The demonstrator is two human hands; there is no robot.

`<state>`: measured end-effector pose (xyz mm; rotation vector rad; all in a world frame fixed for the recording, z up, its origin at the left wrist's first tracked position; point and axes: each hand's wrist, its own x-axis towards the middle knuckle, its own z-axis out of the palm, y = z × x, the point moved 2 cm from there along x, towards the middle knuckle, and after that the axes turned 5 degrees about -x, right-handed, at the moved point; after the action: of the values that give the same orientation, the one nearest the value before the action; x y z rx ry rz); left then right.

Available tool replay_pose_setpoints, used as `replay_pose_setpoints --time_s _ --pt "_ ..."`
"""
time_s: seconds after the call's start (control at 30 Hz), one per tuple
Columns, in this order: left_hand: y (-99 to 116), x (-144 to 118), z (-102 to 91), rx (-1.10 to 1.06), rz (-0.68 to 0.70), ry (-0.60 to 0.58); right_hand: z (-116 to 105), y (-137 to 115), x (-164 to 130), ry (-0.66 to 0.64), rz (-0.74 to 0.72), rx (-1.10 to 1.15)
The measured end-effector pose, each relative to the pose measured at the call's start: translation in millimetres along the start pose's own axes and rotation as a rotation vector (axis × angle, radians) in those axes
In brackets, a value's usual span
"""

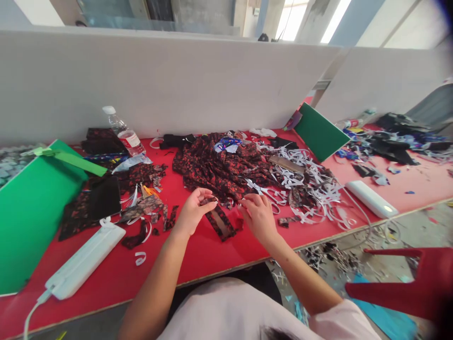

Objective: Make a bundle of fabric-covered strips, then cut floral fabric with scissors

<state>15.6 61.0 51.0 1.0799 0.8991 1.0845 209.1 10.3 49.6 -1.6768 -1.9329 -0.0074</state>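
My left hand (194, 211) is pinched on the upper end of a narrow piece of black-and-red floral fabric (222, 225), which hangs down over the red table top. Across from it, my right hand (261, 216) has its fingertips bent together at the edge of the floral cloth; what sits between them is too small to make out. Behind both hands lies a heap of the same floral cloth (215, 163), with a blue printed scrap (227, 144) on top. White-handled scissors (271, 192) rest just beyond my right hand.
White strips (318, 193) are piled to the right. A white power bank-like box (371, 198) and a green panel (320, 132) stand farther right. On the left are a long white box (85, 259), a phone-like black slab (105, 198), a bottle (129, 137) and a green board (31, 222).
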Motion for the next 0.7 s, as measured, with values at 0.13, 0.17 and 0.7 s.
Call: replay_pose_setpoints --time_s 0.13,0.17,0.7 --pt "-2.8 -2.5 5.7 0.013 0.0 0.05 5.9 -22.6 13.1 -0.238 0.086 0.519" --pt "-2.7 -3.6 5.8 -0.018 -0.013 0.057 9.1 -26.2 15.7 -0.311 0.12 0.65" --pt "-13.1 -31.7 14.1 -0.153 -0.148 0.142 19.5 -31.8 18.8 -0.32 0.444 1.148"
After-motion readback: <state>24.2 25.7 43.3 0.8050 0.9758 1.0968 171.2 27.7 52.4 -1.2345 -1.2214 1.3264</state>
